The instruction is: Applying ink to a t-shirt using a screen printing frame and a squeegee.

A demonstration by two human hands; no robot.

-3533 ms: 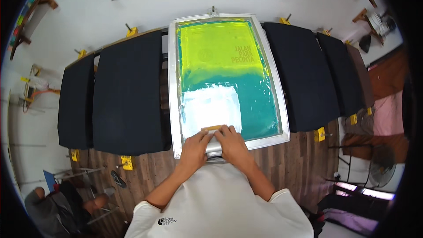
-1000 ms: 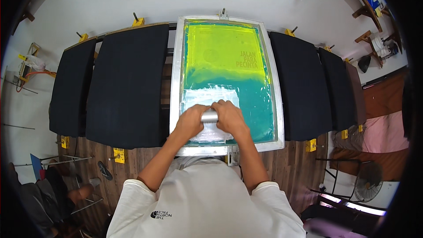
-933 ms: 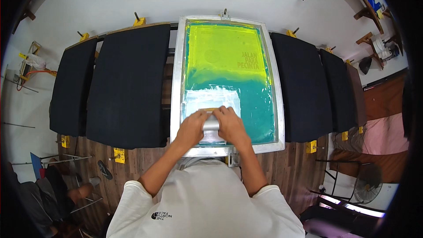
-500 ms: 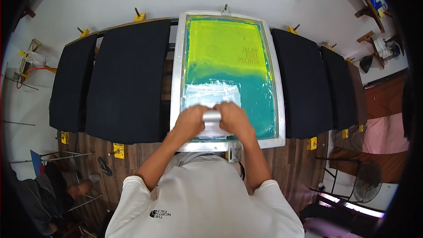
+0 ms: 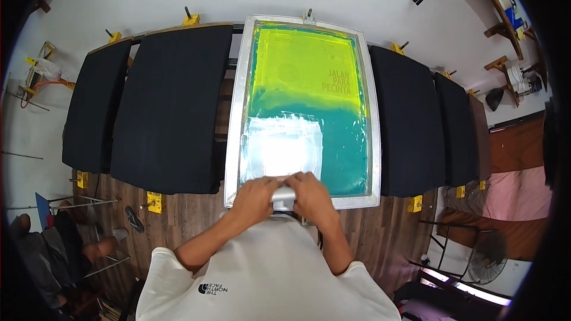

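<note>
A screen printing frame [image 5: 373, 142] with a silver metal rim lies in front of me, its mesh yellow-green in the far part and teal nearer me. White ink [image 5: 285, 145] coats a squarish patch at the mesh's near left. At the near edge of that patch, my left hand [image 5: 257, 199] and my right hand [image 5: 311, 195] are closed side by side round a squeegee [image 5: 284, 195]. Only the middle of its silver handle shows between them; my hands hide the rest, its blade included.
Black fabric-covered boards [image 5: 169, 110] stand left of the frame, with more black boards [image 5: 410, 122] to its right. Yellow clamps [image 5: 154, 202] hold the board ends. A standing fan [image 5: 488, 257] is at lower right, a sandal [image 5: 134, 219] on the wooden floor, and a seated person [image 5: 59, 249] at lower left.
Both hands have drawn the squeegee toward my body, from the middle of the white patch to the frame's near edge. More of the white ink now shows beyond them.
</note>
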